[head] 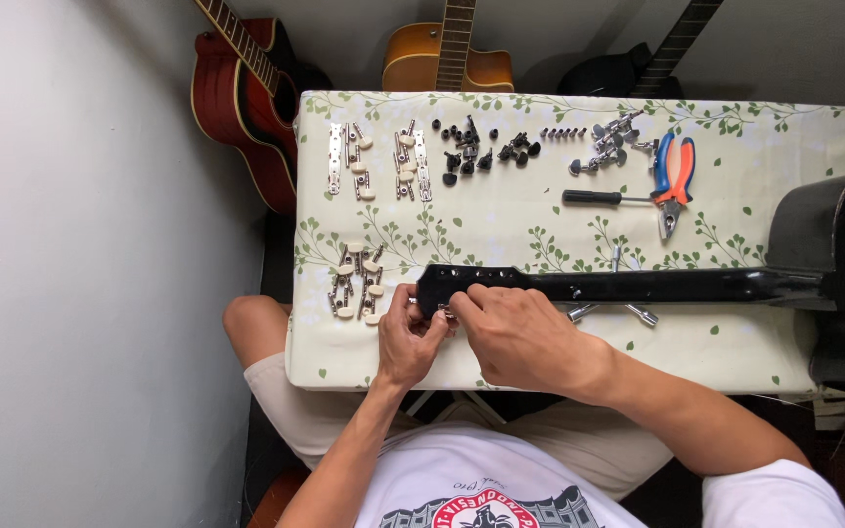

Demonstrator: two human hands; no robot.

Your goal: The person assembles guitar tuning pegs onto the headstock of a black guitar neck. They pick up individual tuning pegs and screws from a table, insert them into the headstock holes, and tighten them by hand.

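near edge: the left hand (408,337) and right hand (520,337) sit close together at the guitar headstock (457,286), with bare cloth in front of them
left of headstock: cream-knobbed tuners (359,284) lie just beside it, crowding that side
middle strip: open tablecloth (501,220) runs between the guitar neck (638,286) and the far rows
far edge: metal tuner strips (378,161), black parts (481,152), a screwdriver (603,198) and pliers (672,181) fill it
right: the black guitar body (838,264) blocks the end
under neck: a metal wrench (618,311) pokes out
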